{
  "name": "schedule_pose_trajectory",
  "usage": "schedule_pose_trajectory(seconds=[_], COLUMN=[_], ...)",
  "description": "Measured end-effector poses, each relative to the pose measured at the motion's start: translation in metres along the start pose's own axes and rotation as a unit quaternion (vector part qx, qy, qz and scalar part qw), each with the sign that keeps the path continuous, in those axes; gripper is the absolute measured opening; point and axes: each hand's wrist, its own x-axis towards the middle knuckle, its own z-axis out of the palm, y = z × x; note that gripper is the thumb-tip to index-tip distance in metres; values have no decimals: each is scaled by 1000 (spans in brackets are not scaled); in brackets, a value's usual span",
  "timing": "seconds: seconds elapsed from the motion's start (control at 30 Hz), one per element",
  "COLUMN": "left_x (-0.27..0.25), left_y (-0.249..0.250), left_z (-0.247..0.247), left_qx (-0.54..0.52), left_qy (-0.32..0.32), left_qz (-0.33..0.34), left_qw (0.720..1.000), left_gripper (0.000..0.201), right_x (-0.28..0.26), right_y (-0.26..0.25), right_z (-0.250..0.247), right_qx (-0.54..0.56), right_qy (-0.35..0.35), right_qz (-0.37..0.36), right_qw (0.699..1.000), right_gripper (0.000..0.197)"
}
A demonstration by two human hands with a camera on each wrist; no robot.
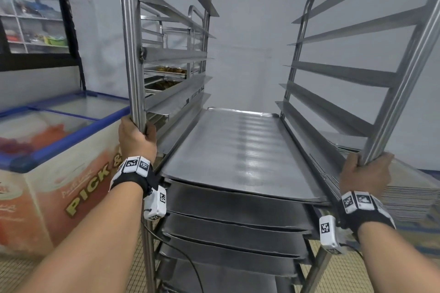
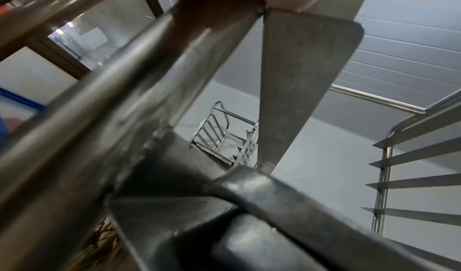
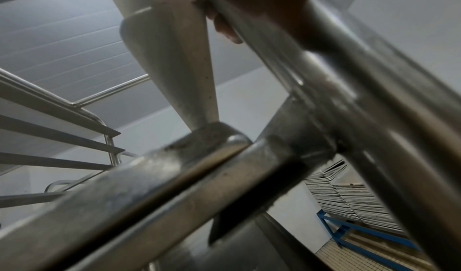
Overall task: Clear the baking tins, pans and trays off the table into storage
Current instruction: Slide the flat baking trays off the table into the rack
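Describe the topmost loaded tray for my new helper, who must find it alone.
Find the tall steel rack that both hands grip by its front posts. Several trays sit stacked on its lower runners; the top tray lies uppermost, its shiny streaked surface fully exposed beneath empty runners, while the others show only dark front edges.

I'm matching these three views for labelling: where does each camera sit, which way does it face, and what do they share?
Head: worn on the head, looking forward and down at the rack and top tray; both forearms, left hand and right hand show.
Left wrist: looks up along the rack's left post; only a bit of hand shows.
Right wrist: looks up along the right post; fingertips show.
Shared: all three show the rack's runners.
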Motion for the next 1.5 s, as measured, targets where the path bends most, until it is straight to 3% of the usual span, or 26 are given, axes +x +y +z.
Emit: schedule_pose_trajectory(seconds=[0.37,0.5,0.6,0.77,0.87,1.0,1.33,1.5], left_x=[46,59,74,90,98,116,145,157], left_y=[-24,-24,-29,-25,-28,-40,-56,-57], left_z=[118,156,185,232,255,285,370,413], left_qx=[-12,3,12,30,30,25,21,41], left_qy=[5,-23,-38,-52,-51,-41,-15,-7], left_qz=[-6,-49,-48,-107,-91,-80,-49,-48], left_qw=[1000,999,998,992,994,996,998,998], left_gripper=[35,47,45,44,35,46,28,29], right_x=[60,83,98,125,138,150,195,223], right_y=[39,49,58,74,83,87,113,131], right_z=[123,161,192,240,264,296,371,411], right_qx=[-11,-10,-13,-17,-29,-37,-30,-28], right_qy=[3,1,10,19,20,19,6,-10], right_qz=[6,19,36,42,36,29,26,21], right_qw=[1000,1000,999,999,999,999,999,999], right_gripper=[26,27,26,24,21,20,24,23])
